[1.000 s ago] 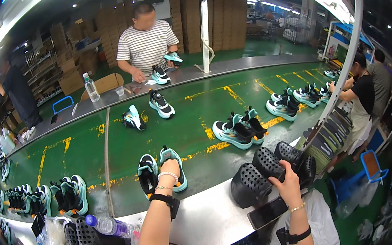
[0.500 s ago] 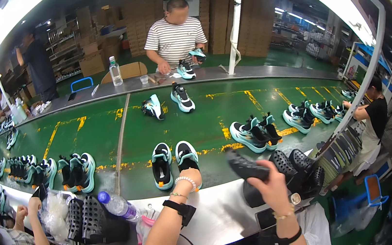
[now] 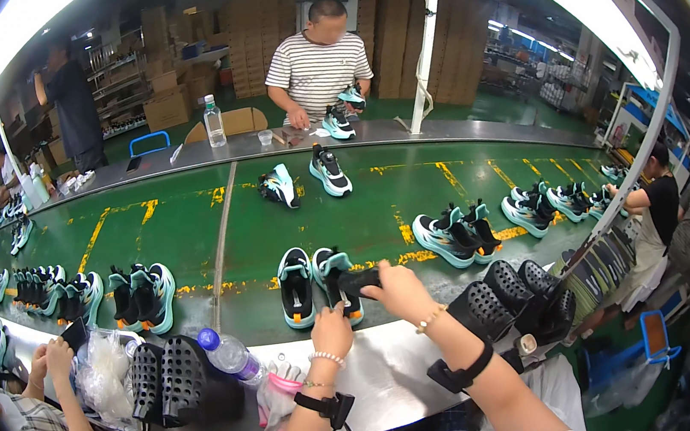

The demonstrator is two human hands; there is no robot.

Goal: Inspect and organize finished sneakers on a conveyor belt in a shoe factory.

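Your right hand (image 3: 402, 295) is closed around a black perforated insert (image 3: 359, 283), positioned at the opening of a black-and-teal shoe (image 3: 332, 270) on the green work surface (image 3: 270, 233). Your left hand (image 3: 332, 335) is at that shoe's heel, near the right; its grip cannot be determined. A purple-capped bottle (image 3: 231, 357) lies tilted nearby, contents indistinct. Across the surface, a clear bottle (image 3: 214, 126) stands beside a cup (image 3: 266, 137).

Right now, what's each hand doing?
Left hand: at the sneaker's near end; grip can't be told.
Right hand: closed, holding a black shoe form.
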